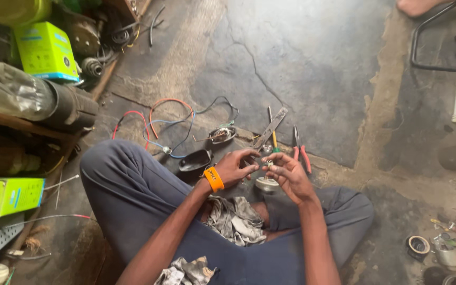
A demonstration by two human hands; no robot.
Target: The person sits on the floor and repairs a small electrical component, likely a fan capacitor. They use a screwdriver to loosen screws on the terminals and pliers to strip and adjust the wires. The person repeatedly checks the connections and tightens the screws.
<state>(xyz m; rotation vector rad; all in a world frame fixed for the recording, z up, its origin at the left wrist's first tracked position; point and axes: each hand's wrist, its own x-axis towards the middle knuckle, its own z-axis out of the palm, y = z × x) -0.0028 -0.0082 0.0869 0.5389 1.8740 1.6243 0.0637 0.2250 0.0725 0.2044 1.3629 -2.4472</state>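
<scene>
A small metal part, too tiny to identify, sits pinched between the fingertips of both hands, left hand and right hand, above the lap. A round cap lies just beneath. Farther off on the floor lie pliers, a screwdriver and loose wires.

Tiny part between fingertips, unidentifiable

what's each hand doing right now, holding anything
Left hand: fingers curled, pinching a small metal part at the fingertips.
Right hand: fingers curled on the same small part; exact grip cannot be told.
</scene>
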